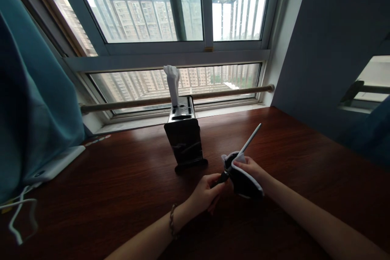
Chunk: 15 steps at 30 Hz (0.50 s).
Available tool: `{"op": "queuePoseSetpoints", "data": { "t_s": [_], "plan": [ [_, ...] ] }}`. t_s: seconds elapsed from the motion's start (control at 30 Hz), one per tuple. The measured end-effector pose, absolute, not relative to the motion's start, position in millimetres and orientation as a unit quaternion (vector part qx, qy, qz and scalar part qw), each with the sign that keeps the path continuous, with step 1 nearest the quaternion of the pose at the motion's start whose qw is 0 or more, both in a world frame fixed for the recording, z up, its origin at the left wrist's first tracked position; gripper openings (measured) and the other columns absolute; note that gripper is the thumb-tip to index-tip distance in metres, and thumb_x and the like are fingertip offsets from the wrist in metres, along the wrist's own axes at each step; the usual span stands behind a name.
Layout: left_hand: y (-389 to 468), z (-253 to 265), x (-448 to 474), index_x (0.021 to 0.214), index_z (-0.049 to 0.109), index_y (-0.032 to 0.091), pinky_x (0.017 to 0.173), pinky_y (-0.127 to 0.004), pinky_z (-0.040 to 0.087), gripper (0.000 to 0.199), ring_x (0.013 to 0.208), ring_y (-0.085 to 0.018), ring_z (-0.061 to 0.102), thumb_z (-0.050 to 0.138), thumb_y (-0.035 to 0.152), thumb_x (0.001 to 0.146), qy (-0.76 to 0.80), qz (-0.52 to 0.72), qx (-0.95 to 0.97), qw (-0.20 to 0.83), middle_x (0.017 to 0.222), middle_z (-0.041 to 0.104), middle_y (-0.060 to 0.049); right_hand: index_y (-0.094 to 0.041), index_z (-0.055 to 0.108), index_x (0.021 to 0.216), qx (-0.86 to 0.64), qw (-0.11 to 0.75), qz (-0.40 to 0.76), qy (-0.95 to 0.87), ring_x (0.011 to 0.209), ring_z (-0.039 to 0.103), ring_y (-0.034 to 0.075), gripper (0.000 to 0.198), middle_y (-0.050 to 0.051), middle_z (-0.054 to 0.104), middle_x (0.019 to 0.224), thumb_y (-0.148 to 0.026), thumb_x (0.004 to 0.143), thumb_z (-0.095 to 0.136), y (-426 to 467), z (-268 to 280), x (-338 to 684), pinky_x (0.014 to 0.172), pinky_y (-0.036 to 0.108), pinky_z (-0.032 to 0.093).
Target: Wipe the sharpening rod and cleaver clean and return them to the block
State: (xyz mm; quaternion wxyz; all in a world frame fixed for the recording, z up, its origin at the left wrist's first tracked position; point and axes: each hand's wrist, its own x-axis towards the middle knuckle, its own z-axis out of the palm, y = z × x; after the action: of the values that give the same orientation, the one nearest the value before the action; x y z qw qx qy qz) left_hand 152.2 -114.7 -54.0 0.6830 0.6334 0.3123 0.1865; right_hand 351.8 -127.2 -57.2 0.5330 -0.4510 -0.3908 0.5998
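Observation:
My left hand (205, 193) is closed round the black handle of a slim rod (252, 136) that looks like a sharpening steel. Its pale grey shaft runs up and to the right, out past a cloth. That cloth (246, 178) is dark with a white edge, and my right hand (251, 169) pinches it round the shaft. Cloth hides the middle of the rod. Just beyond my hands, to the left, stands a black knife block (185, 142) with slots in its top. A white-handled utensil (172, 83) sticks up from it; its lower part is hidden.
The reddish-brown wooden table (128, 199) reaches to the window (137, 50), where a rail (234, 92) crosses. At the left lie a white flat device (57, 164) and a white cable (15, 223), beside a blue curtain (45, 89). A dark wall (323, 69) borders the right.

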Motion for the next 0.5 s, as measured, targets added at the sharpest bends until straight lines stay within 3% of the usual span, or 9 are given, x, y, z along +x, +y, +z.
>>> {"op": "queuePoseSetpoints", "data": {
  "t_s": [0.2, 0.5],
  "plan": [
    [-114, -56, 154, 0.104, 0.053, 0.011, 0.027, -0.014, 0.029, 0.041, 0.028, -0.005, 0.036, 0.051, 0.045, 0.082, 0.314, 0.180, 0.648, 0.670, 0.043, 0.041, 0.007, -0.009, 0.065, 0.074, -0.458, 0.542, 0.604, -0.363, 0.055, 0.057, 0.013, 0.040, 0.005, 0.063, 0.066, -0.041, 0.055, 0.080, -122, -58, 352, 0.052, 0.021, 0.042],
    [-114, -55, 156, 0.104, 0.051, 0.012, 0.026, -0.014, 0.028, 0.038, 0.027, -0.005, 0.033, 0.050, 0.043, 0.083, 0.310, 0.177, 0.649, 0.672, 0.040, 0.038, 0.009, -0.010, 0.063, 0.071, -0.478, 0.589, 0.568, -0.320, 0.051, 0.056, 0.013, 0.037, 0.005, 0.061, 0.062, -0.038, 0.056, 0.080, -113, -46, 378, 0.048, 0.022, 0.042]
  ]
}}
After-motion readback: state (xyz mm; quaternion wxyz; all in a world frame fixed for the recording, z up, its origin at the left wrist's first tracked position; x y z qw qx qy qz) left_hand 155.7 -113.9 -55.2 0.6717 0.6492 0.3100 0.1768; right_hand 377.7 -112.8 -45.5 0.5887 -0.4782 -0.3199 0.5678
